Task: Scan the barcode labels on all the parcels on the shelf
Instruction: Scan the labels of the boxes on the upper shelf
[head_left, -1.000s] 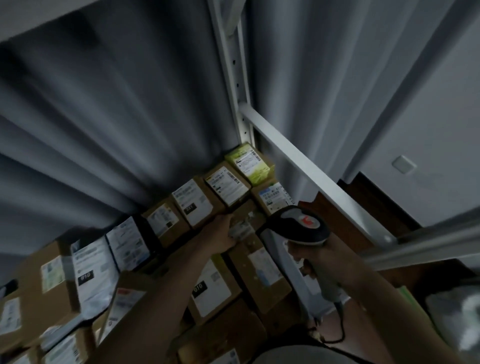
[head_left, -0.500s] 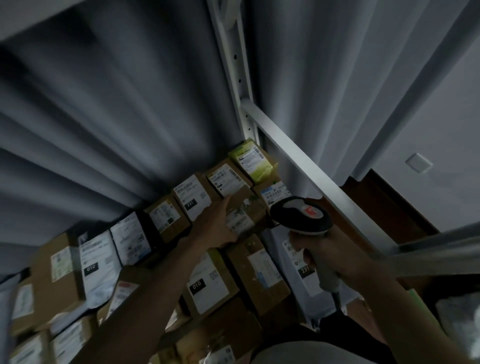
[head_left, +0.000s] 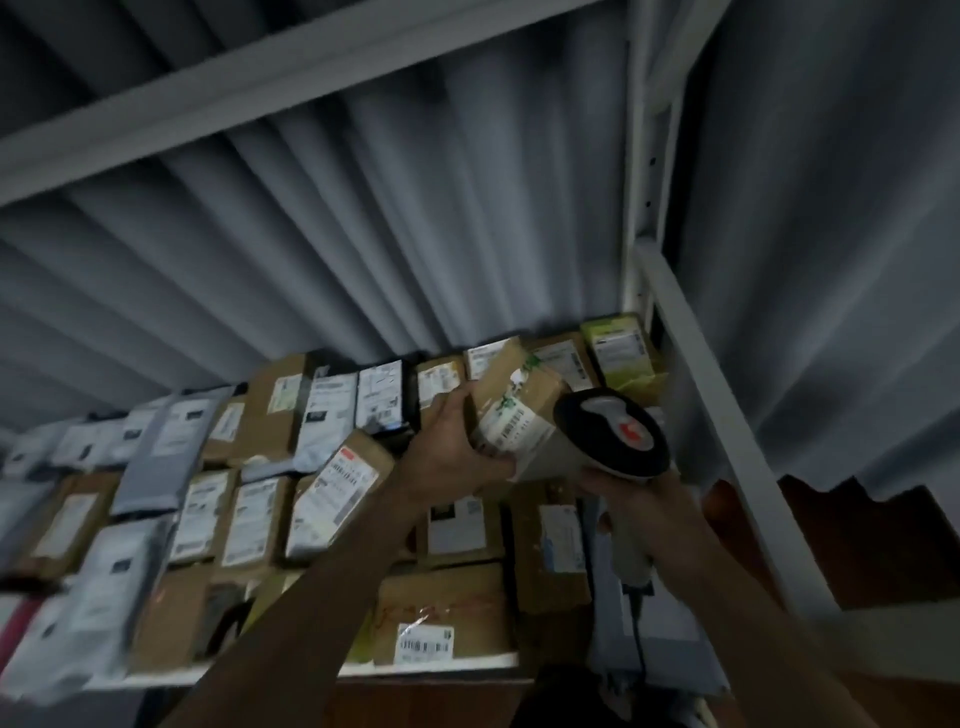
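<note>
Fingers of the left hand (head_left: 451, 457) curl around a small brown parcel (head_left: 511, 410), thumb along its near edge, holding it lifted and tilted above the rows below. Its white barcode label (head_left: 511, 431) faces up toward the camera; bars show, but the print is too blurred to read, and green marks cross the tape above it. Just to the right, the right hand (head_left: 631, 491) grips the handle of a grey handheld scanner (head_left: 610, 434), whose dark-rimmed head with a red mark on top sits right beside the label, partly covering the parcel's right side. A cable (head_left: 636, 623) hangs from the handle.

Below both hands the shelf (head_left: 431, 667) carries many parcels laid flat in rows: brown cartons and grey mailer bags, most with white labels. Near the front edge lies a brown carton (head_left: 441, 608) with a barcode sticker, writing unreadable. Left of the forearm, a tilted carton (head_left: 340, 493) bears a long white label with a red tab. At the back right corner sits a lime-green box (head_left: 618, 345), against the white upright post (head_left: 636, 208). Grey pleated curtain (head_left: 311, 234) hangs behind the shelf.
</note>
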